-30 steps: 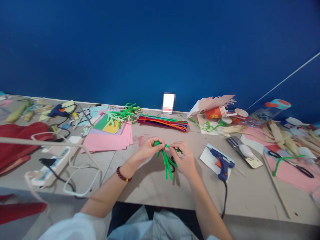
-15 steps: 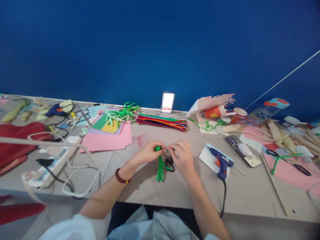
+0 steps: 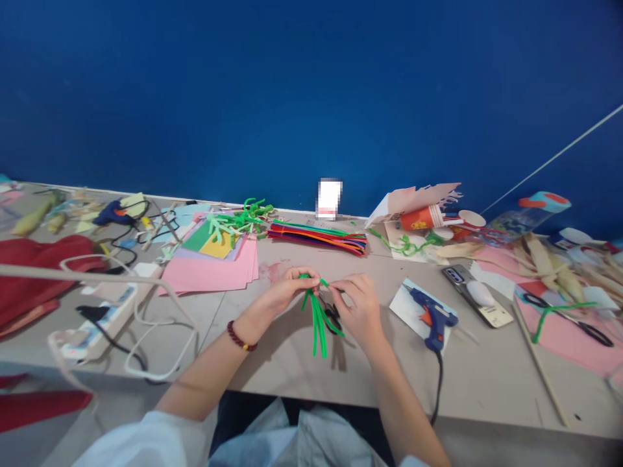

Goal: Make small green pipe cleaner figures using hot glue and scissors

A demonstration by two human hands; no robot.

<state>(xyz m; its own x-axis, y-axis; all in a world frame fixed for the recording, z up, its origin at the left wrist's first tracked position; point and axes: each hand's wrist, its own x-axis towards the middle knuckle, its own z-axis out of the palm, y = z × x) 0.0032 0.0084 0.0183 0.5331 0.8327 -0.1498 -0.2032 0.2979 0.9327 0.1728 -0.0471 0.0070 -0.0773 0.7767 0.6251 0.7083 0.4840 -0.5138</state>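
My left hand (image 3: 291,290) is closed around the top of a bunch of green pipe cleaners (image 3: 318,327), whose loose ends hang down and spread above the table. My right hand (image 3: 357,305) pinches the tip of one short green strand that sticks out sideways from the bunch. Both hands are close together, fingertips a little apart. Beneath the right fingers lies a pair of scissors with black handles (image 3: 333,319), partly hidden. Behind the hands is a bundle of multicoloured pipe cleaners (image 3: 317,238).
To the right are a blue glue gun (image 3: 435,318) on a card, a phone (image 3: 474,295), a wooden stick (image 3: 540,366) and another pair of scissors (image 3: 591,332). At left sit pink paper sheets (image 3: 209,275), shaped green pipe cleaners (image 3: 248,217) and a power strip (image 3: 104,324) with loose cables.
The hanging green ends swung left, then spread back to the right. My right hand drew in to the left fingertips and has parted slightly, a green strand now showing between them.
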